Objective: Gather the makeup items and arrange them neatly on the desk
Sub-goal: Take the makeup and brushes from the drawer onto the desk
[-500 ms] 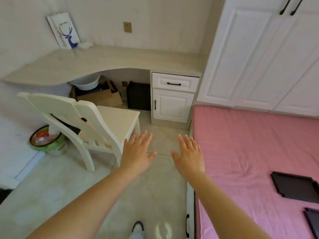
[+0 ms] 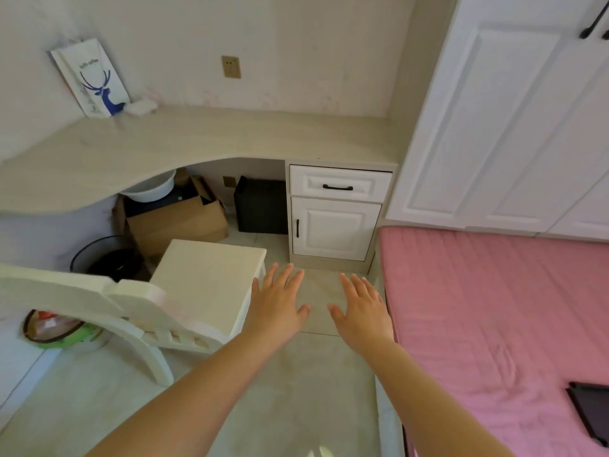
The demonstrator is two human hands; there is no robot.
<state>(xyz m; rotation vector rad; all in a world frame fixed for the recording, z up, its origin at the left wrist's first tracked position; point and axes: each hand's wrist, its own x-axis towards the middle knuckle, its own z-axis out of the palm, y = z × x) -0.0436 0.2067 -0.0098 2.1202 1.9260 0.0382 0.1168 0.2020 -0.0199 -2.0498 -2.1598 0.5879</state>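
Observation:
A pale curved desk (image 2: 204,140) runs along the far wall. On its back left corner stand a white paper bag with a blue deer (image 2: 90,79) and a small white item (image 2: 141,107) beside it. My left hand (image 2: 278,303) and my right hand (image 2: 362,308) are stretched out side by side over the floor, palms down, fingers straight and spread, holding nothing. A flat black tray (image 2: 590,410) lies on the pink bed (image 2: 494,308) at the lower right. No makeup item can be told apart in this view.
A cream chair (image 2: 204,278) stands just left of my left hand. Under the desk are a cardboard box (image 2: 178,222), a white basin (image 2: 151,188), a black box (image 2: 262,206) and a black bin (image 2: 105,262). A white drawer cabinet (image 2: 336,212) and wardrobe (image 2: 514,110) stand right.
The view has moved forward and closer to the desk and chair. Both hands stay open and spread in front of me. Only one black tray on the bed remains in view.

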